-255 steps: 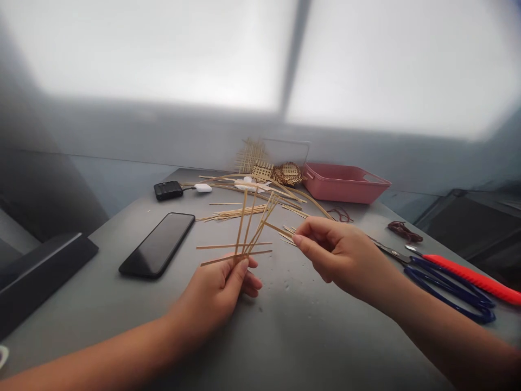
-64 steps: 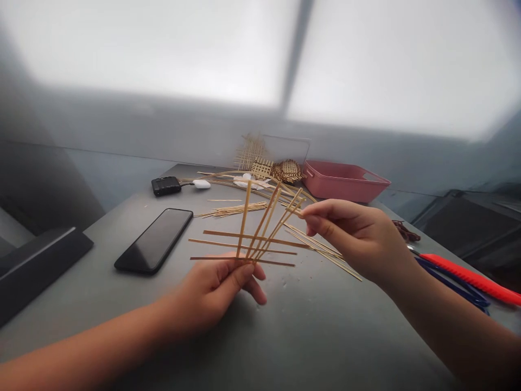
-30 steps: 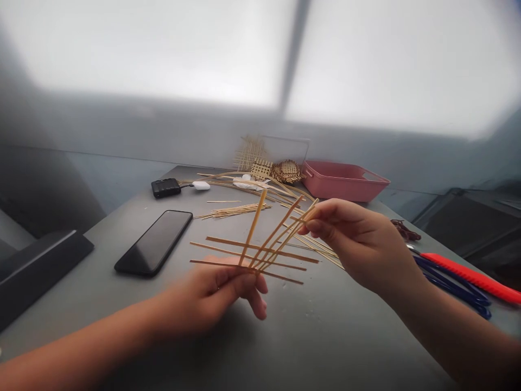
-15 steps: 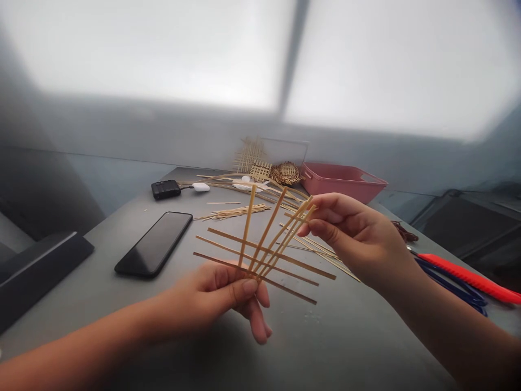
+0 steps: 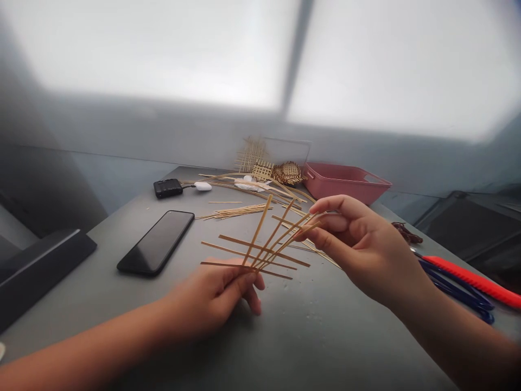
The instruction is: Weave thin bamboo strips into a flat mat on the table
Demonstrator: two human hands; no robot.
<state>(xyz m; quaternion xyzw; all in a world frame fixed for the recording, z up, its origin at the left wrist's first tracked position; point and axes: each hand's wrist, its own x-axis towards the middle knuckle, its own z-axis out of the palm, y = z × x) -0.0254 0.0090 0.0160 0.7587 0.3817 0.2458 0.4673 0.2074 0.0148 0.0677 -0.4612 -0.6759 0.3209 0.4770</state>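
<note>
My left hand pinches the lower ends of a small lattice of thin bamboo strips above the table. Several strips fan upward from its thumb and fingers, crossed by three strips lying roughly sideways. At the upper right of the fan, my right hand is closed, thumb against fingers, on another short crosswise bamboo strip that passes among the fanned ends. The fingertips partly hide where this strip meets the upright ones.
A black phone lies left of my hands, with a black power bank behind it. Loose bamboo sticks, woven pieces and a pink basket stand farther back. Red-and-blue handled tools lie at right.
The short strip in my right hand has slid leftward across the fanned strips. My left hand has risen slightly, and the lattice has tilted to the right and looks flatter.
</note>
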